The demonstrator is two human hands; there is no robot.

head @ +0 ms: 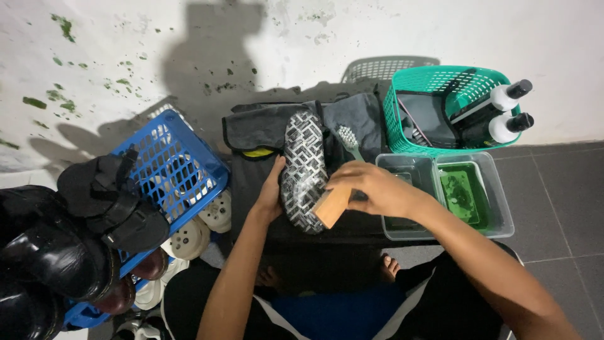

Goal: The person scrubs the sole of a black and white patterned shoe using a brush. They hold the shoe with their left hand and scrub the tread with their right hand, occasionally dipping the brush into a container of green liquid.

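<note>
Dark shoes (94, 214) are piled at the blue basket (182, 157), untouched so far. The shoe (304, 169), sole up on the black stand, is steadied by the left hand (272, 192), fingers wrapped round its edge. Right hand (371, 187) is clamped on a wooden brush (331, 206) pressed to the sole; scrubbing judged mid-way, rinse tub (465, 195) w/ green liquid just beside.

Bare forearms, no sleeves; dark shorts, blue-and-white garment, bare feet.

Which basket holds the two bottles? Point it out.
The green basket, at the wall right of the shoe. Two white bottles with black caps lean over its right rim. The blue basket on the left has shoes instead.
</note>
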